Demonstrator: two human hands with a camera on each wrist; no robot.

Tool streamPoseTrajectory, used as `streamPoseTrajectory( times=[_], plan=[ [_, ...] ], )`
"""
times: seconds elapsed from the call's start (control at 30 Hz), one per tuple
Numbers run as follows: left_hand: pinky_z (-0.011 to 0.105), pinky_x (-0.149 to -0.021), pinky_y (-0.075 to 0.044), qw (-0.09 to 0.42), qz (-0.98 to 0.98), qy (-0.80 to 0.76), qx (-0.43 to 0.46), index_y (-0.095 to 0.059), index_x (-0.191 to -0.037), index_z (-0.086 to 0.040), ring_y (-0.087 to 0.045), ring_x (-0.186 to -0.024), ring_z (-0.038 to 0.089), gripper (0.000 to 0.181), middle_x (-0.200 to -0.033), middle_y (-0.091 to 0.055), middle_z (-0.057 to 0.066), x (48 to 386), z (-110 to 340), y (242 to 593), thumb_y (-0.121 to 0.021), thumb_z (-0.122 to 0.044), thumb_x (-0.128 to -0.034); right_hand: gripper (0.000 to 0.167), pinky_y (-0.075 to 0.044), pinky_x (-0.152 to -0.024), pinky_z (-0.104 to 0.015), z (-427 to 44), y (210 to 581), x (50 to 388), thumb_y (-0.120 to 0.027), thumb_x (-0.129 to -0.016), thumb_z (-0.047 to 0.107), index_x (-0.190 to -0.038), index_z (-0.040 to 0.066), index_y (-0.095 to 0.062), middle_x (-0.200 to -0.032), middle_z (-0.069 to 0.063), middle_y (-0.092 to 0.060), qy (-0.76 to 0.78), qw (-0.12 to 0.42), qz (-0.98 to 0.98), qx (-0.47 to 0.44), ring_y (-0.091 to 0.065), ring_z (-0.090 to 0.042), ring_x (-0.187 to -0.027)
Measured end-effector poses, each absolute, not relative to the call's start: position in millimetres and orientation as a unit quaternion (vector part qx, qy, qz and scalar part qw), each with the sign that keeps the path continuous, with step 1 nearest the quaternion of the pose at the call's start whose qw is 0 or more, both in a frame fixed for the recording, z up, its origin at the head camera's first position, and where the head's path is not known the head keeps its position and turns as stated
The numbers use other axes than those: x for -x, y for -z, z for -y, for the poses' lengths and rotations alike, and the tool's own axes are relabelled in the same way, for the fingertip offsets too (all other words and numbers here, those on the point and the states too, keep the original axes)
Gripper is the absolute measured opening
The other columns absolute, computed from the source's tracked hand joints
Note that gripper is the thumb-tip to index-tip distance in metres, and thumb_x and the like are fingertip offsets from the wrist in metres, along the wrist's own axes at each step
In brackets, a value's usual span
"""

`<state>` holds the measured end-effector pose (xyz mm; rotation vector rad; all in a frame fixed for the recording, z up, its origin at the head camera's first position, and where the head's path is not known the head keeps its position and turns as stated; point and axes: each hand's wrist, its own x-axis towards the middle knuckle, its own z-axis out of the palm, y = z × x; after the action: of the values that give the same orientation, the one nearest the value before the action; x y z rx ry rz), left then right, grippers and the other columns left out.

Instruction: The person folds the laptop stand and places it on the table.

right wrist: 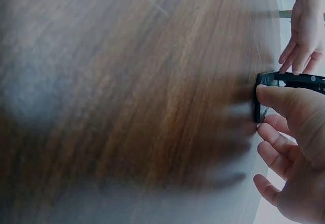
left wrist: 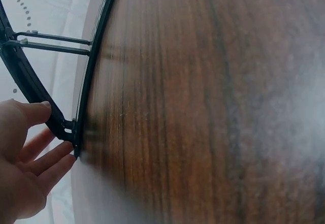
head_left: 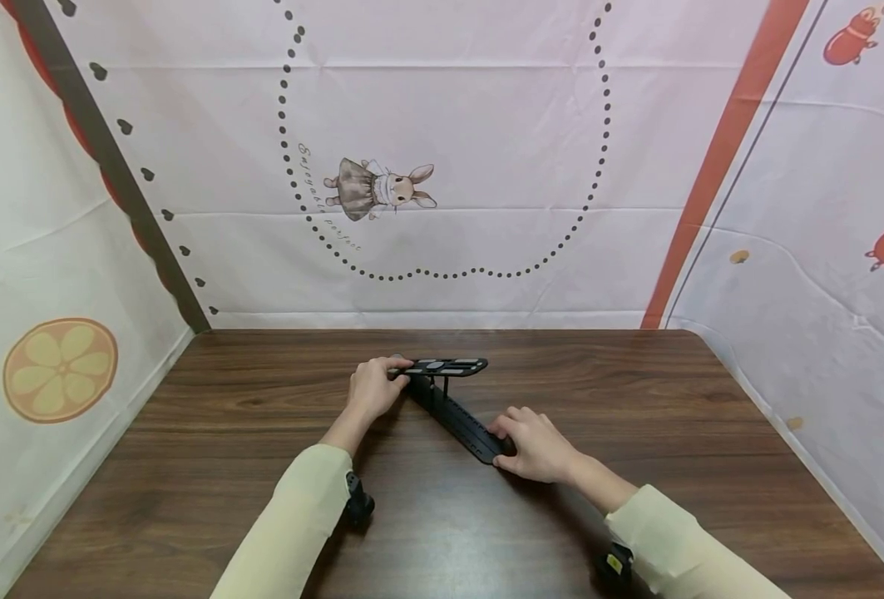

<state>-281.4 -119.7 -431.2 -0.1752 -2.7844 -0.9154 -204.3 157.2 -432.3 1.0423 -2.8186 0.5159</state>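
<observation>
A black folding stand has a long flat base [head_left: 452, 416] lying diagonally on the table, with a slotted upper plate [head_left: 449, 366] raised above it on two thin struts [left wrist: 56, 43]. At the stand's far left end, where plate and base meet, my left hand [head_left: 376, 387] pinches the plate between thumb and fingers; the left wrist view shows the thumb on the plate. My right hand [head_left: 537, 447] grips the near right end of the base, thumb on one edge and fingers on the other. In the right wrist view, that base end [right wrist: 260, 99] stands beside the thumb of my right hand [right wrist: 299, 148].
The brown wooden table [head_left: 262, 499] extends around the stand on all sides. A printed white cloth [head_left: 486, 166] hangs behind the table's far edge, with more cloth along both sides. Dark devices sit at both wrists.
</observation>
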Motion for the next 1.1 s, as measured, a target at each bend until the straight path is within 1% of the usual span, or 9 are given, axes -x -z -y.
streamPoseTrajectory(
  times=[0.07,0.13,0.23,0.47,0.77,0.87,1.03,1.1],
  plan=[
    [0.033,-0.065,-0.045,0.100,0.943,0.311,0.060,-0.069,-0.108,-0.025,-0.063,-0.091,0.022,0.023,-0.113,-0.065,0.007,282,120,430,-0.065,-0.022,-0.0860,0.034,-0.035,-0.066,-0.030,-156,433,203,-0.074,-0.075,0.026,-0.103,0.011,-0.063,-0.090,0.001,-0.056,-0.169,0.044,0.924,-0.341,-0.049,-0.015,-0.082],
    [0.037,-0.070,-0.047,0.097,0.943,0.312,0.061,-0.069,-0.109,-0.025,-0.062,-0.096,0.023,0.023,-0.113,-0.065,0.008,282,120,430,-0.065,-0.022,-0.0860,0.033,-0.035,-0.067,-0.029,-155,433,202,-0.074,-0.075,0.026,-0.103,0.012,-0.063,-0.090,0.001,-0.055,-0.169,0.041,0.923,-0.343,-0.049,-0.014,-0.082],
    [0.040,-0.077,-0.048,0.090,0.942,0.319,0.062,-0.069,-0.109,-0.023,-0.061,-0.100,0.025,0.024,-0.113,-0.065,0.009,283,121,429,-0.064,-0.020,-0.0863,0.032,-0.035,-0.066,-0.028,-153,434,201,-0.074,-0.076,0.026,-0.103,0.013,-0.064,-0.089,0.002,-0.055,-0.169,0.039,0.921,-0.348,-0.048,-0.013,-0.081],
    [0.041,-0.080,-0.048,0.086,0.938,0.329,0.067,-0.069,-0.109,-0.024,-0.062,-0.100,0.025,0.024,-0.107,-0.068,0.008,286,122,429,-0.064,-0.018,-0.0867,0.028,-0.034,-0.066,-0.029,-149,433,199,-0.073,-0.076,0.024,-0.100,0.013,-0.064,-0.089,0.002,-0.055,-0.167,0.042,0.915,-0.365,-0.046,-0.012,-0.079],
    [0.042,-0.083,-0.048,0.083,0.932,0.346,0.068,-0.069,-0.110,-0.023,-0.061,-0.102,0.025,0.025,-0.108,-0.068,0.007,287,123,432,-0.063,-0.017,-0.0874,0.026,-0.033,-0.066,-0.029,-145,432,198,-0.073,-0.076,0.024,-0.098,0.015,-0.064,-0.088,0.002,-0.054,-0.159,0.046,0.911,-0.377,-0.044,-0.012,-0.080],
    [0.042,-0.083,-0.048,0.077,0.931,0.350,0.068,-0.068,-0.112,-0.023,-0.061,-0.103,0.025,0.025,-0.110,-0.067,0.007,287,123,432,-0.062,-0.017,-0.0879,0.028,-0.035,-0.067,-0.030,-144,432,198,-0.074,-0.076,0.025,-0.100,0.014,-0.063,-0.091,0.002,-0.054,-0.150,0.051,0.912,-0.379,-0.045,-0.012,-0.081],
    [0.042,-0.086,-0.047,0.070,0.930,0.355,0.066,-0.067,-0.113,-0.023,-0.060,-0.106,0.025,0.026,-0.112,-0.066,0.007,285,123,431,-0.062,-0.018,-0.0884,0.039,-0.039,-0.074,-0.037,-144,431,199,-0.073,-0.077,0.025,-0.114,0.016,-0.061,-0.108,0.000,-0.056,-0.146,0.047,0.906,-0.394,-0.049,-0.017,-0.095],
    [0.042,-0.086,-0.047,0.068,0.931,0.354,0.064,-0.067,-0.114,-0.023,-0.060,-0.105,0.024,0.026,-0.112,-0.066,0.007,284,123,430,-0.062,-0.018,-0.0883,0.041,-0.041,-0.078,-0.040,-144,431,199,-0.072,-0.078,0.024,-0.117,0.016,-0.061,-0.116,0.000,-0.057,-0.147,0.043,0.901,-0.405,-0.049,-0.019,-0.102]
  ],
)
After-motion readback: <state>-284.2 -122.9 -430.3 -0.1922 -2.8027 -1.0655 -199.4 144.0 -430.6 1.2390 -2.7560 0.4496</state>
